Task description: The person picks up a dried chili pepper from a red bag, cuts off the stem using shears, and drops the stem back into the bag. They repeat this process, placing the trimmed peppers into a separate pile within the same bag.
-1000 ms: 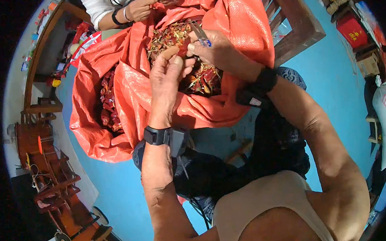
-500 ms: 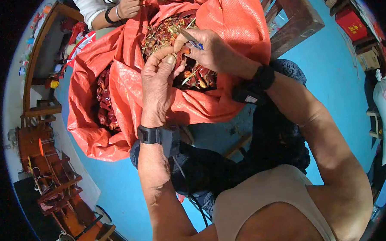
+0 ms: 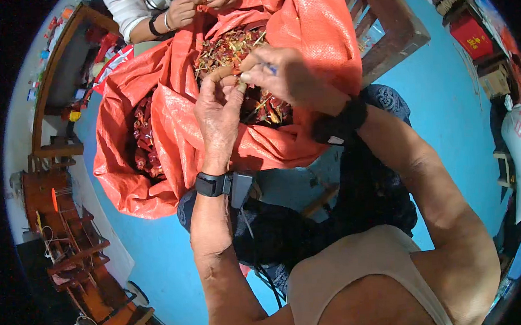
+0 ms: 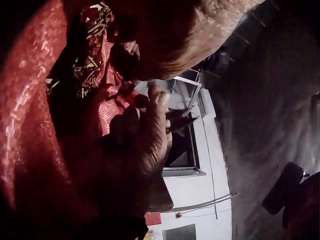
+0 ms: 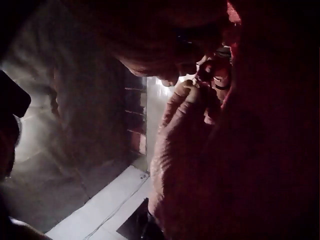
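My left hand [image 3: 219, 111] is over the mouth of a red woven sack [image 3: 260, 148], its thumb and fingers pinching a dried red chili pepper [image 3: 237, 73]. Only a small bit of the pepper shows between the fingertips. My right hand [image 3: 291, 77] meets it from the right, thumb tip right at the pepper, and grips small scissors [image 3: 273, 69] whose blue part shows between the fingers; the blades are blurred. Below both hands lie dried chilies [image 3: 270, 111] and cut stems [image 3: 238, 42]. Both wrist views are dark; in the right one the left hand [image 5: 175, 132] reaches up to the right hand's fingers.
A second sack opening with dried chilies [image 3: 145, 141] lies to the left. Across the sacks another person's hands [image 3: 182, 12] work close together. A wooden chair [image 3: 397, 29] stands at the back right, and a white sack [image 3: 519, 151] at the far right.
The scissor blades, plain to see a second ago, have turned into the right hand and blurred. The hands stay close together, and less of the pepper shows between the fingertips.
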### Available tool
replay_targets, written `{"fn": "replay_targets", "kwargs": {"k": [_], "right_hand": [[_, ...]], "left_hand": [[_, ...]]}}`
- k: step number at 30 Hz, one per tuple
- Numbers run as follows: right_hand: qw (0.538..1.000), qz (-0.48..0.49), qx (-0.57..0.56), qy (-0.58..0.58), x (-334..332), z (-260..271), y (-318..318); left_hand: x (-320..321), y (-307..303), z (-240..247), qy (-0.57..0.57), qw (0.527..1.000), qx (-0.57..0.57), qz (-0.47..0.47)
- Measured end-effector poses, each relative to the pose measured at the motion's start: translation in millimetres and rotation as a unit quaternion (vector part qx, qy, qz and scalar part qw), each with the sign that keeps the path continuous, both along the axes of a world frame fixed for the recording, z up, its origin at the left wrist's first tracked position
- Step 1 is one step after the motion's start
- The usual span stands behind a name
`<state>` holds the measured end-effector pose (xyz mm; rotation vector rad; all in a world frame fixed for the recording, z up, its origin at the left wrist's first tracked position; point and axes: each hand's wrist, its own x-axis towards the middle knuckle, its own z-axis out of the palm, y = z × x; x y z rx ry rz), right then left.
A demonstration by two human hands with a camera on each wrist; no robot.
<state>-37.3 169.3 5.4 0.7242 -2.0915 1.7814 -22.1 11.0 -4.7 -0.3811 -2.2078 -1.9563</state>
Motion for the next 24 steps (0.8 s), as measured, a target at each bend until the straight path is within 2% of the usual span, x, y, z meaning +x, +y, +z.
{"fn": "replay_targets", "kwargs": {"k": [2,4,5,6,8,10,12,14,16,19,21,22,24], "right_hand": [[0.993,-0.030,0.105,0.035,-6.1,-14.7,-3.0],[0.995,-0.016,0.094,0.032,-8.4,-19.6,-2.2],[0.995,-0.008,0.078,0.055,-4.8,-14.0,-2.5],[0.995,0.001,0.061,0.075,-1.7,-9.3,-2.1],[0.995,0.007,0.073,0.063,0.9,-9.4,-1.0],[1.000,0.020,-0.002,0.004,-4.4,-17.7,-4.9],[1.000,0.020,0.009,0.009,-8.3,-19.8,-2.4],[1.000,0.020,0.019,0.011,-8.5,-20.5,0.6],[0.999,0.021,0.009,-0.038,-6.5,-20.2,0.4],[1.000,0.013,0.027,0.000,-8.0,-20.3,0.6],[1.000,0.002,-0.003,-0.001,-10.6,-24.5,-3.5],[0.999,-0.005,-0.035,-0.004,-11.0,-27.6,-5.5],[0.998,-0.009,-0.056,-0.026,-12.9,-32.1,-8.3]], "left_hand": [[0.3,5.3,-1.1,0.001,0.999,0.028,-0.019],[1.7,7.4,3.2,0.015,0.999,-0.040,0.023],[2.6,10.6,5.8,0.007,1.000,0.019,-0.008],[2.0,11.4,4.9,0.007,1.000,0.019,-0.009],[3.1,11.2,-0.9,-0.005,0.999,0.034,-0.007],[2.4,11.6,-3.0,0.012,1.000,0.017,-0.008],[2.0,12.5,0.9,0.032,0.999,0.001,-0.010],[5.2,11.9,5.2,-0.037,0.998,0.016,-0.049],[4.4,10.8,1.9,-0.009,0.999,-0.003,-0.036],[3.2,8.7,5.0,-0.030,0.999,-0.013,-0.044],[4.4,6.2,4.3,-0.055,0.995,-0.081,-0.027],[3.9,6.5,3.8,-0.057,0.995,-0.080,-0.028],[2.0,5.2,4.8,-0.001,0.988,-0.151,-0.025]]}}
